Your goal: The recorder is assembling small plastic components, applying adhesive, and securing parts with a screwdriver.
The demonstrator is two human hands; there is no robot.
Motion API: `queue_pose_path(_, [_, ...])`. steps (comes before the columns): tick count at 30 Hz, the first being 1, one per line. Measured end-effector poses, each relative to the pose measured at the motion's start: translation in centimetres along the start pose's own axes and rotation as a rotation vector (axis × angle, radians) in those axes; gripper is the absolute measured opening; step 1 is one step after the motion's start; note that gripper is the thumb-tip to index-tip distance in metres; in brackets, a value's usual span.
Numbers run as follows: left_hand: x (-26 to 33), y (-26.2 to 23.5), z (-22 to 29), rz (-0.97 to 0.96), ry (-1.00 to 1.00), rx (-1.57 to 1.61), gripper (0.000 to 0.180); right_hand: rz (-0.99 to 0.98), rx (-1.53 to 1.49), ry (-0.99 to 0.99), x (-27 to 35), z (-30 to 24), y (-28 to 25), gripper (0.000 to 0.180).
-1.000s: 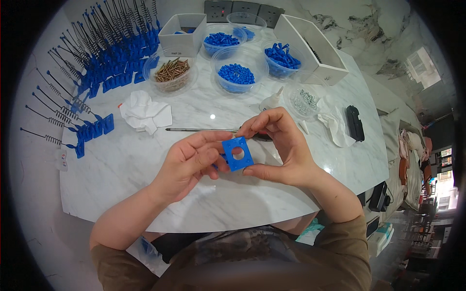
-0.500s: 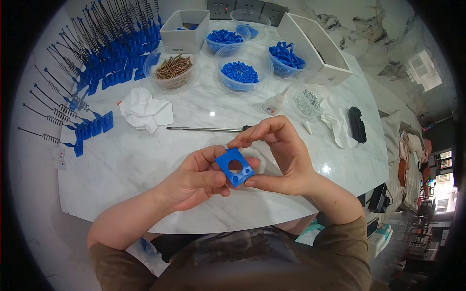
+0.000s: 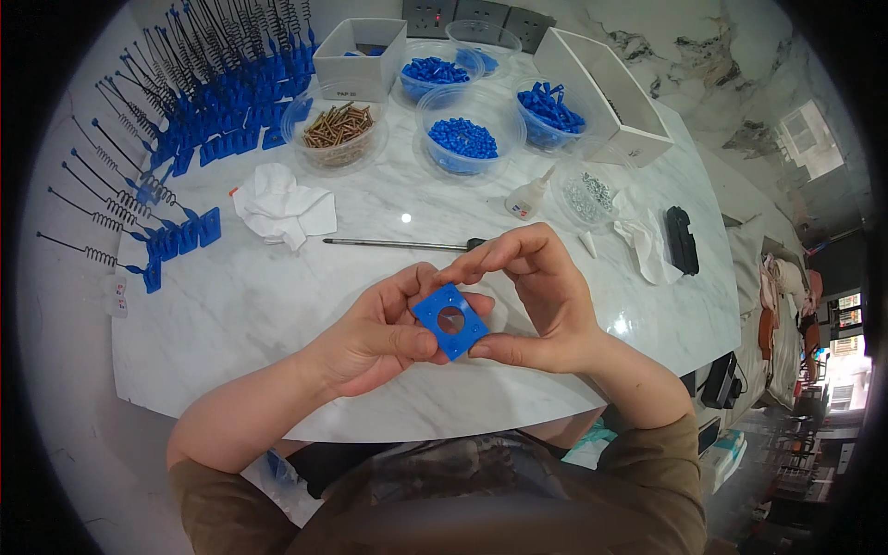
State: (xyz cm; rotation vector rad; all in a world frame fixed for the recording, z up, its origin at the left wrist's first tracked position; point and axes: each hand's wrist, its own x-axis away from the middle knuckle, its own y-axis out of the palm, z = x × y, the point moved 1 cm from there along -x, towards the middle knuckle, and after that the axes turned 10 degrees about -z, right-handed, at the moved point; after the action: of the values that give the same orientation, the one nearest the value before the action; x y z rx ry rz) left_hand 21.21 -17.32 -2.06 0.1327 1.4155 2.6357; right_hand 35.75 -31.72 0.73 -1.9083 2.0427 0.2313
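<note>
A square blue plastic plate with a large round hole in its middle is held above the near part of the table. My left hand grips its left side, the thumb lying on the face and the fingers behind. Curved around the other side, my right hand has its thumb at the lower right edge and its fingertips by the top corner. Small dark dots show near the plate's corners. Just beyond my hands lies a long-shafted screwdriver, its handle partly hidden by my right fingers.
Clear tubs hold brass-coloured screws, small blue parts and longer blue pieces. Rows of blue bases with springs stand at left. Crumpled tissue, a small glue bottle and a black case lie around.
The blue plate has been turned in my fingers, so its face and corner dots show differently. Both hands stay in nearly the same place; the view has shifted slightly.
</note>
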Motion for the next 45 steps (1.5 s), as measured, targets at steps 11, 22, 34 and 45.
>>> queue_pose_path(11, [0.4,-1.7,3.3,0.118,0.28,-0.13,0.073,0.083,0.692,0.092,0.1,-0.9,0.0,0.044])
queue_pose_path(22, [0.0,-2.3,1.9,0.023,0.285,-0.221,0.055,0.131,0.338,0.136,0.1,0.2,2.4,0.037])
queue_pose_path(34, [-0.2,-0.6,1.3,-0.049,0.08,-0.232,0.057,0.048,-1.293,0.543,1.0,0.8,2.9,0.039])
queue_pose_path(45, [-0.2,-1.1,0.9,-0.186,0.1,-0.275,0.052,-0.01,-1.354,0.546,1.6,0.6,3.1,0.038])
